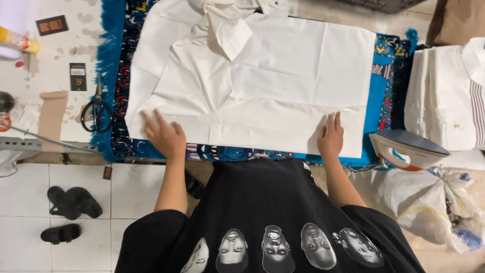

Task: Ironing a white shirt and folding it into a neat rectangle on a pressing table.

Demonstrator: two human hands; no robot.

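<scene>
Stained pale desk (50, 55), bearing a blue fringed patterned cloth (380, 91) under a white folded shirt (262, 81); black-handled scissors (98, 108) at the cloth's left edge, black card tags (77, 76) beside, orange-and-white iron (406, 149) at right, stacked white shirts (444, 96) beyond.

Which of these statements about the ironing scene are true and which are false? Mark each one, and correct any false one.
1. Both bare hands rest flat on the folded white cotton shirt. True: left hand, right hand.
2. The orange and white electric iron is in the right hand. False: it sits apart, to the right of that hand.
3. The black-handled metal scissors lie left of the shirt. True.
4. The shirt lies on bare tiles. False: it lies on a blue patterned cloth.
5. The black sandals are on the table. False: they are on the floor.
</scene>
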